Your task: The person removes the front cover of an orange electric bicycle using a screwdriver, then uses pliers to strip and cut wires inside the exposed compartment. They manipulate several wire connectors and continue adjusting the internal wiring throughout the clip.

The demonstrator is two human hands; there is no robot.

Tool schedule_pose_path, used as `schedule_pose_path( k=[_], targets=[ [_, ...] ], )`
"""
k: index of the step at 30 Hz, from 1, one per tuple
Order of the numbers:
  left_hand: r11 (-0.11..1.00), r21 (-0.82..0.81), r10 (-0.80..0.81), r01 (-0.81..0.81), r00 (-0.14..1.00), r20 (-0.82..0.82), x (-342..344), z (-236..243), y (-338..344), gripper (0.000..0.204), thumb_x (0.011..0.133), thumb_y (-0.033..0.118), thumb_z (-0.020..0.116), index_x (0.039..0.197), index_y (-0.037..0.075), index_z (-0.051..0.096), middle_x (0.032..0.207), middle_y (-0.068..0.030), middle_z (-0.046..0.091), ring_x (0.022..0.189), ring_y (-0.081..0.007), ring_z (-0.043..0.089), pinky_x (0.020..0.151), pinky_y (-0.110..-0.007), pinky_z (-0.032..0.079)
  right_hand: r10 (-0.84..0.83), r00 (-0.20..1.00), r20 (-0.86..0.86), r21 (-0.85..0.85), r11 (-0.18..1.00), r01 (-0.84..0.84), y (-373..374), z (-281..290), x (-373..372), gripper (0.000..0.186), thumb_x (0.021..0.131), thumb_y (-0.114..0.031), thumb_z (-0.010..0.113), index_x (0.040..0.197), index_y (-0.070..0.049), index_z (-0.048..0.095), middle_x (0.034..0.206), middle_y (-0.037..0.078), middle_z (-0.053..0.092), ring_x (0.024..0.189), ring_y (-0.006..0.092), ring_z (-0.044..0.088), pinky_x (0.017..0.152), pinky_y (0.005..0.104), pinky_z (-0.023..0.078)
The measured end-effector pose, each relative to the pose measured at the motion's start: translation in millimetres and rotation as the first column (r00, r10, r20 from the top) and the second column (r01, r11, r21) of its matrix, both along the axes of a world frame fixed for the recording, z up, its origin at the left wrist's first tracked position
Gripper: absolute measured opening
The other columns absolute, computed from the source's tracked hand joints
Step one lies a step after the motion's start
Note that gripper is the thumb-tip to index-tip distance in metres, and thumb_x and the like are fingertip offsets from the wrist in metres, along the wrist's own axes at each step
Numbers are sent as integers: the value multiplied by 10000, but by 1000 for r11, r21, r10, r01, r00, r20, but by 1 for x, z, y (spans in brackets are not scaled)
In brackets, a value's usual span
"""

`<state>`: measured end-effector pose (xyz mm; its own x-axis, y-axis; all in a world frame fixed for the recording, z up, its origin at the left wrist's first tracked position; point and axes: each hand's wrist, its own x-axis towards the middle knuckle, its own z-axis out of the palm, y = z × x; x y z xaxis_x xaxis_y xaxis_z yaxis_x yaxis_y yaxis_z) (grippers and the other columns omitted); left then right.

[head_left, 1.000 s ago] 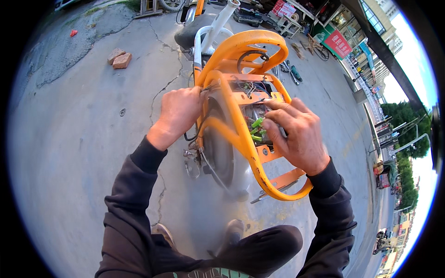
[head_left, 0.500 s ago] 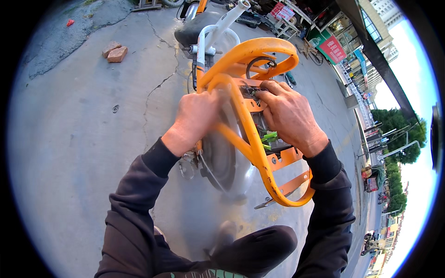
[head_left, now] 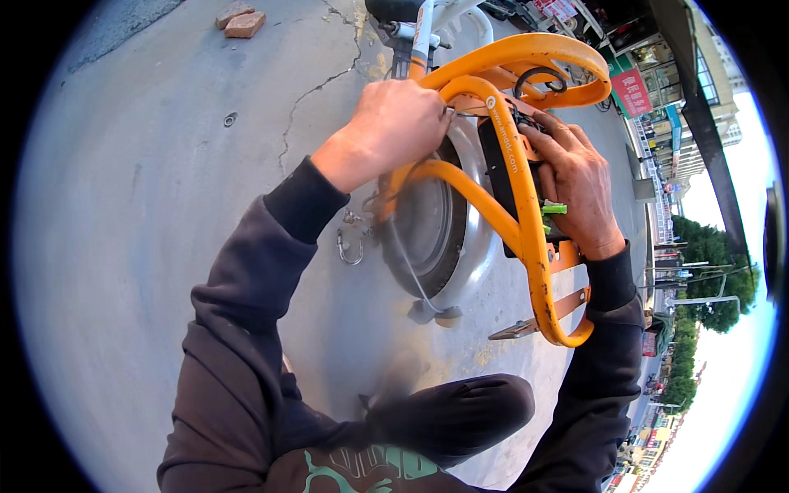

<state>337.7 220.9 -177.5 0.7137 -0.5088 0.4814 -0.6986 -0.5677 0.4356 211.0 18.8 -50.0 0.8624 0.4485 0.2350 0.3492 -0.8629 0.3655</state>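
Observation:
An orange tubular bike frame stands in front of me, with a silver-rimmed wheel on its left. My left hand is closed in a fist at the frame's upper left tube; a thin dark strand or rod runs from it toward the middle of the frame, but what it grips is hidden. My right hand has its fingers bent and pressed at dark wiring inside the frame. Beneath those fingers sits a black box. Bright green connectors stick out by the right palm.
Bricks lie on the concrete at the upper left, with a small metal ring below them. A metal loop hangs or lies left of the wheel. A flat metal piece juts from the frame's lower end.
My view has shifted, so the bike sits higher and further right. More of the black box shows inside the frame. Both hands stay at the frame.

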Motion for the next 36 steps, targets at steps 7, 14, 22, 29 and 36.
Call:
schedule_pose_path(
  k=[7, 14, 22, 29, 36],
  targets=[
    [1000, 5, 14, -14, 999, 31, -9, 4, 1, 376, 1010, 356, 576, 850, 87, 783, 743, -142, 729, 739, -334, 742, 736, -449, 611, 5, 1000, -16, 24, 1000, -5, -3, 0, -1, 372, 888, -19, 575, 1226, -42, 730, 1385, 171, 658, 1096, 335, 687, 979, 419, 563],
    [999, -34, 41, -41, 999, -4, -1, -10, -14, 392, 1003, 369, 575, 823, 80, 767, 745, -157, 726, 717, -350, 734, 698, -463, 603, 7, 995, -102, 200, 980, 14, -11, -1, -1, 410, 878, 8, 568, 1257, -54, 712, 1427, 167, 620, 1180, 356, 630, 1040, 420, 514],
    [997, -72, 37, -34, 998, 47, -15, 7, 7, 341, 986, 344, 643, 807, 73, 747, 659, -172, 675, 635, -365, 689, 612, -485, 559, -119, 993, -11, 96, 988, 120, 10, 0, -7, 343, 900, -89, 592, 1224, -59, 702, 1276, 131, 675, 1148, 337, 668, 990, 420, 557],
    [990, -104, -96, 96, 995, 10, -9, 1, 9, 329, 986, 307, 635, 797, 60, 745, 660, -173, 667, 634, -372, 676, 612, -464, 552, -101, 994, -29, 286, 953, 105, 3, 3, -9, 303, 915, -119, 593, 1184, -66, 723, 1279, 126, 662, 1069, 347, 687, 948, 419, 563],
    [997, -42, 61, -58, 994, 93, -9, -15, -13, 303, 960, 310, 657, 802, 72, 757, 659, -169, 666, 629, -375, 670, 598, -466, 546, -36, 999, -7, 276, 960, 37, 5, 3, -8, 291, 910, -96, 606, 1183, -74, 704, 1268, 121, 654, 1065, 348, 679, 916, 415, 560]
  ],
)
